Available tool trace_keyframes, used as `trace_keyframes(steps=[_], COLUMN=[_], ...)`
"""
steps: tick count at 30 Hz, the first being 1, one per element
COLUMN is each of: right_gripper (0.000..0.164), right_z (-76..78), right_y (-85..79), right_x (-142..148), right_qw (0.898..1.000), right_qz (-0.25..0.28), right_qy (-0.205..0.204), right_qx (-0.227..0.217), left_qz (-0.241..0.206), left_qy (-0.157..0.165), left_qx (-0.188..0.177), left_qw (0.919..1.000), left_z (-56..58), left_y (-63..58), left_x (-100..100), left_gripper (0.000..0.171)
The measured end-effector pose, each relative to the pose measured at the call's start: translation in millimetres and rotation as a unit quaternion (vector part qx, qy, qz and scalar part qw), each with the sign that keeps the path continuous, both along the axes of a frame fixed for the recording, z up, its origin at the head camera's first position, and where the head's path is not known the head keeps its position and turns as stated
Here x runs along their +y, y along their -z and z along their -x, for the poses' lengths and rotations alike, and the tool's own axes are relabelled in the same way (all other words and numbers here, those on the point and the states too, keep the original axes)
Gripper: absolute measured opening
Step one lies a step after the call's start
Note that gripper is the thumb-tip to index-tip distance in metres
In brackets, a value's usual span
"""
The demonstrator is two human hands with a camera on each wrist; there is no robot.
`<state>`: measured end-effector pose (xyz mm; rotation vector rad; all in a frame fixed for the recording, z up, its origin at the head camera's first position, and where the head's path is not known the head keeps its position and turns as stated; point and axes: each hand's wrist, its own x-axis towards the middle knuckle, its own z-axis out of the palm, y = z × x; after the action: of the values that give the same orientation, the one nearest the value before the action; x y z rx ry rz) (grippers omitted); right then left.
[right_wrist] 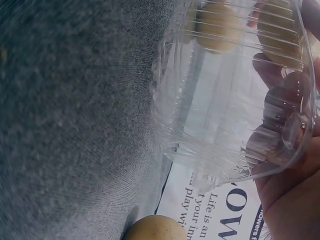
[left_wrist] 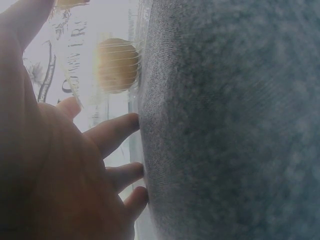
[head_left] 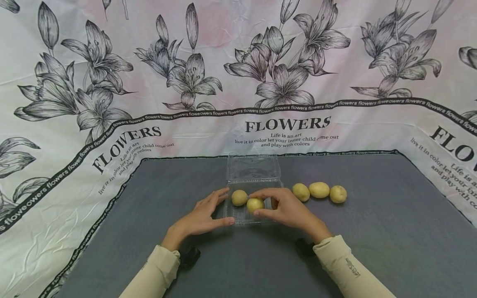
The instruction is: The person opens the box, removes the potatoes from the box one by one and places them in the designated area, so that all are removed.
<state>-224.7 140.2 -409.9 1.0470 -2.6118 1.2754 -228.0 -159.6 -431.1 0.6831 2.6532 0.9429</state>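
A clear plastic clamshell box (head_left: 238, 218) sits on the table with its lid (head_left: 253, 167) raised at the back. One potato (head_left: 239, 198) lies inside, toward the left. My right hand (head_left: 288, 207) pinches a second potato (head_left: 255, 205) between thumb and fingers, over the box's interior; in the right wrist view this potato (right_wrist: 280, 37) shows through the ribbed wall. Fingers spread, my left hand (head_left: 203, 213) rests along the box's left side. In the left wrist view its fingertips (left_wrist: 131, 122) reach down to the table beside the clear wall.
Right of the box, three potatoes stand in a row: a near one (head_left: 301, 192), a middle one (head_left: 319, 190) and an outer one (head_left: 338, 194). The grey table (head_left: 372, 231) ends at a white flower-printed cloth (head_left: 208, 138) behind and at both sides.
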Motion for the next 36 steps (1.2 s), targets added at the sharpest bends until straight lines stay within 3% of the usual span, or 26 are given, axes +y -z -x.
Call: trace_keyframes(steps=[17, 36], right_gripper=[0.044, 0.044], right_z=[-1.8, -0.9], right_y=[-6.0, -18.1], right_x=[4.6, 17.6], right_qw=[1.000, 0.999], right_qz=[0.007, 0.002], right_qy=[-0.002, 0.042], right_qx=[-0.009, -0.015], left_qz=[-0.002, -0.001], left_qy=[0.003, 0.003], left_qx=[0.001, 0.001], left_qw=[1.0000, 1.0000], left_z=[-0.5, -1.3], left_y=[-0.4, -2.9], left_x=[0.0, 0.6], left_gripper=[0.095, 0.095])
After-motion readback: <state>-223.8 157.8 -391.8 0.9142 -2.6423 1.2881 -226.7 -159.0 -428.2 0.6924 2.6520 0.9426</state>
